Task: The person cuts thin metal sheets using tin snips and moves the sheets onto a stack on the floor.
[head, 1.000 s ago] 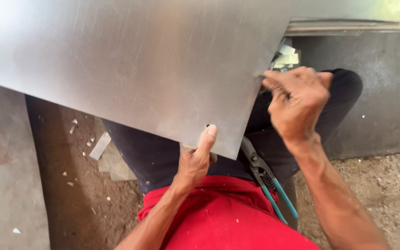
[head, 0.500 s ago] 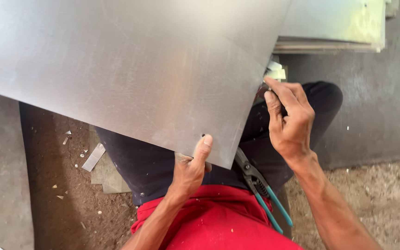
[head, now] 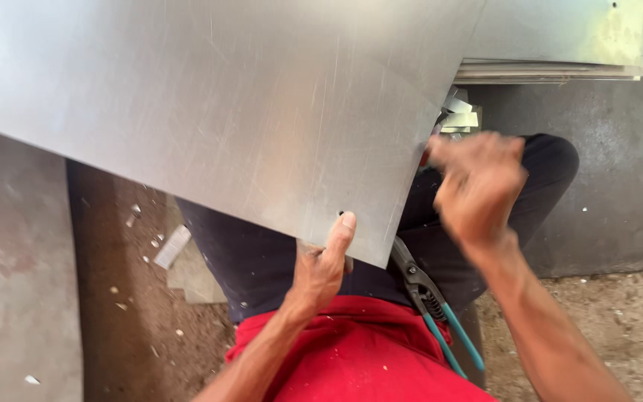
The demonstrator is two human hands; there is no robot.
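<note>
A large sheet of bare grey metal (head: 210, 112) fills the upper left and centre of the frame, its brushed face crossed by fine scratches and dull reflections, its lower edge slanting down to a corner near the middle of the picture. The left hand (head: 321, 264) comes up from the lower centre and pinches that corner, thumb pressed flat on the sheet's upper face beside a small dark hole, the other fingers tucked underneath out of sight. The right hand (head: 478, 182) sits at the sheet's right edge, right of centre; it is blurred, the fingers look curled in, and whether they close on anything cannot be told.

Under the sheet, dark trousers (head: 262, 257) and a red shirt (head: 359, 357) show at the bottom centre. A pair of snips (head: 429, 298) with teal handles lies against the lap, just below the sheet's corner and between the two arms.

In the upper right a stack of flat metal sheets (head: 560, 45) rests on a dark grey slab (head: 619, 186), with small pale offcuts (head: 459, 112) at its lower left edge. The ground at the lower left and lower right is brown packed earth (head: 113, 313) strewn with light metal scraps, and a pale concrete strip (head: 9, 283) runs down the left edge
</note>
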